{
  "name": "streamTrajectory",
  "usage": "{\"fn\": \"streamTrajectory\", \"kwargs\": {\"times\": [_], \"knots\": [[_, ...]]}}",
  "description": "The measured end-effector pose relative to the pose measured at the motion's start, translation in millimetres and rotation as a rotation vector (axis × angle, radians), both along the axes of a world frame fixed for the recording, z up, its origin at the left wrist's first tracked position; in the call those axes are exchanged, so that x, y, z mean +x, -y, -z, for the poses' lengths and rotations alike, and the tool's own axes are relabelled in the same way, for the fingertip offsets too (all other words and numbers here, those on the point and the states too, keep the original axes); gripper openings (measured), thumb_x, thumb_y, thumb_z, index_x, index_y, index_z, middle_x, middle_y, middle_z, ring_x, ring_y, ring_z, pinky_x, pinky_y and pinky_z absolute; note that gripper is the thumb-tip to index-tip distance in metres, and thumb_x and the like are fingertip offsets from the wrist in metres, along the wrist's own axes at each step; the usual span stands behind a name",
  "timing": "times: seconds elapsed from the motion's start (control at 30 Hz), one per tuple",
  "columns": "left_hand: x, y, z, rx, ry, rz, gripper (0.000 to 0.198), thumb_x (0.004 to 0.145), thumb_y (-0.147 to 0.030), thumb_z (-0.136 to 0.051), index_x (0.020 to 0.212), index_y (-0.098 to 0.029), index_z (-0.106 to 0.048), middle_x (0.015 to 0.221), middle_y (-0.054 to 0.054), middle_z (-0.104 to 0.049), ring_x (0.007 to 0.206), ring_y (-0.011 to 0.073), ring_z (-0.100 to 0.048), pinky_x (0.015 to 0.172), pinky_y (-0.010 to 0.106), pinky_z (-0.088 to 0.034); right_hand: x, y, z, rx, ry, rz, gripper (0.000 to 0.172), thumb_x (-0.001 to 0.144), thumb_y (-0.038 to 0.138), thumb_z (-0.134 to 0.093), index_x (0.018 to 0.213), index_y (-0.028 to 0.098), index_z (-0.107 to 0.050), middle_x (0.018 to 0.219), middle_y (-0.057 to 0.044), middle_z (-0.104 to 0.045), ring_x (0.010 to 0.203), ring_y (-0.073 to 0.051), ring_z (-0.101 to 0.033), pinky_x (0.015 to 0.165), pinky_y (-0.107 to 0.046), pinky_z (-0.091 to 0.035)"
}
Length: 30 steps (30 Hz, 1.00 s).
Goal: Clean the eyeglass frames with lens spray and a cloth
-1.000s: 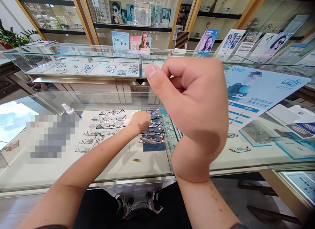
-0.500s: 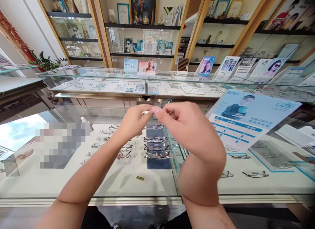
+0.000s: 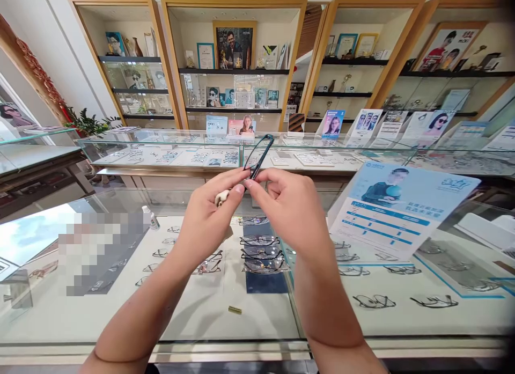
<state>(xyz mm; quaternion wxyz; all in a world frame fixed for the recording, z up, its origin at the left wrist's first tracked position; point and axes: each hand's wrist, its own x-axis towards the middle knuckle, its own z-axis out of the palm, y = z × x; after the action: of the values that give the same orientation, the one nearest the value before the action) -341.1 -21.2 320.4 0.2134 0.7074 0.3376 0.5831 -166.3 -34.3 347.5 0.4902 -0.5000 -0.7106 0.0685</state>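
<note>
A pair of dark-framed eyeglasses (image 3: 264, 149) stands tilted above my fingertips, in front of the far display counter. My left hand (image 3: 207, 210) pinches its lower part between thumb and fingers. Tucked in the same palm is a small cream-white object (image 3: 221, 197), mostly hidden by the fingers. My right hand (image 3: 293, 210) grips the eyeglasses from the other side, thumb and forefinger close to the left fingertips. What lies exactly between the fingertips is covered. Below the hands, several more eyeglasses (image 3: 263, 253) rest in a column over a dark blue strip inside the glass counter.
A small gold-coloured piece (image 3: 235, 310) lies near the front of the glass counter (image 3: 189, 328). On the left stands a small white bottle (image 3: 151, 217). A blue and white sign (image 3: 386, 218) leans at the right. Behind is another glass display counter (image 3: 169, 135).
The eyeglasses have swung up and now stand clear above my fingers. My right wrist has straightened, its hand turning alongside the left. The view has tilted upward.
</note>
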Motion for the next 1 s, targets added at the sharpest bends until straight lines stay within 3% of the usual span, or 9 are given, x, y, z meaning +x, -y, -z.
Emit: {"fn": "streamTrajectory", "kwargs": {"times": [0.1,0.23,0.33,0.47,0.63,0.8,0.9,1.0], "knots": [[-1.4,1.5,-2.7,-0.01,0.005,-0.007,0.023,0.105,-0.038,-0.072,0.117,-0.03,-0.09,0.136,0.005,-0.082,0.13,0.0281,-0.076,0.107,0.042,-0.064,1.6,-3.0,1.9,0.045,-0.014,-0.011,0.024,0.102,0.037,-0.068,0.085,0.021,-0.073,0.053,0.007,-0.045,0.053,-0.012,-0.038,0.061,-0.033,-0.026],[-5.4,-1.0,-6.3,-0.023,0.072,-0.07,0.018,0.097,-0.041,-0.083,0.104,-0.026,-0.088,0.113,0.006,-0.087,0.097,0.0234,-0.079,0.079,0.034,-0.064,4.2,-2.8,2.5,0.064,-0.015,-0.068,0.023,0.102,0.037,-0.068,0.086,0.021,-0.071,0.053,0.008,-0.042,0.053,-0.012,-0.036,0.06,-0.032,-0.025],[-10.4,-6.8,-7.8,-0.019,0.099,-0.084,0.02,0.09,-0.043,-0.09,0.096,-0.024,-0.085,0.101,0.004,-0.085,0.088,0.0198,-0.075,0.078,0.033,-0.061,6.5,-1.4,2.1,0.044,-0.011,-0.141,0.023,0.104,0.037,-0.068,0.087,0.022,-0.071,0.054,0.008,-0.042,0.054,-0.012,-0.035,0.059,-0.032,-0.025],[-16.5,-16.3,-7.7,-0.108,0.084,0.006,0.025,0.09,-0.05,-0.089,0.093,-0.025,-0.085,0.095,0.004,-0.083,0.08,0.0183,-0.07,0.074,0.033,-0.058,10.0,-1.4,1.3,0.021,-0.03,-0.207,0.024,0.105,0.038,-0.067,0.087,0.022,-0.07,0.055,0.007,-0.041,0.055,-0.012,-0.036,0.059,-0.032,-0.026],[-17.4,-19.0,-8.0,-0.041,0.074,0.086,0.023,0.094,-0.047,-0.086,0.091,-0.024,-0.083,0.105,0.006,-0.084,0.101,0.0223,-0.075,0.092,0.036,-0.059,12.7,-2.6,1.3,0.029,-0.041,-0.223,0.022,0.104,0.037,-0.068,0.087,0.023,-0.069,0.057,0.008,-0.041,0.056,-0.012,-0.036,0.06,-0.032,-0.027],[-16.7,-16.3,-8.9,-0.025,0.055,0.017,0.025,0.099,-0.048,-0.08,0.094,-0.023,-0.081,0.106,0.006,-0.084,0.099,0.022,-0.075,0.086,0.034,-0.059,12.0,-2.5,2.1,0.096,-0.043,-0.068,0.02,0.106,0.037,-0.063,0.092,0.023,-0.069,0.055,0.008,-0.046,0.053,-0.013,-0.038,0.061,-0.032,-0.03],[-17.1,-18.7,-7.9,-0.007,0.029,-0.013,0.025,0.099,-0.048,-0.079,0.094,-0.023,-0.081,0.105,0.007,-0.085,0.097,0.0216,-0.074,0.083,0.033,-0.058,12.0,-4.0,2.6,0.156,-0.065,0.117,0.022,0.108,0.038,-0.057,0.097,0.024,-0.07,0.059,0.004,-0.06,0.056,-0.015,-0.051,0.063,-0.032,-0.035],[-17.3,-22.1,-6.1,0.006,-0.011,-0.041,0.028,0.099,-0.05,-0.078,0.092,-0.022,-0.079,0.104,0.008,-0.084,0.088,0.0207,-0.071,0.074,0.031,-0.054,13.0,-8.9,3.9,0.184,-0.069,0.226,0.022,0.11,0.04,-0.054,0.11,0.024,-0.069,0.083,-0.005,-0.077,0.072,-0.021,-0.068,0.072,-0.035,-0.046]]}}
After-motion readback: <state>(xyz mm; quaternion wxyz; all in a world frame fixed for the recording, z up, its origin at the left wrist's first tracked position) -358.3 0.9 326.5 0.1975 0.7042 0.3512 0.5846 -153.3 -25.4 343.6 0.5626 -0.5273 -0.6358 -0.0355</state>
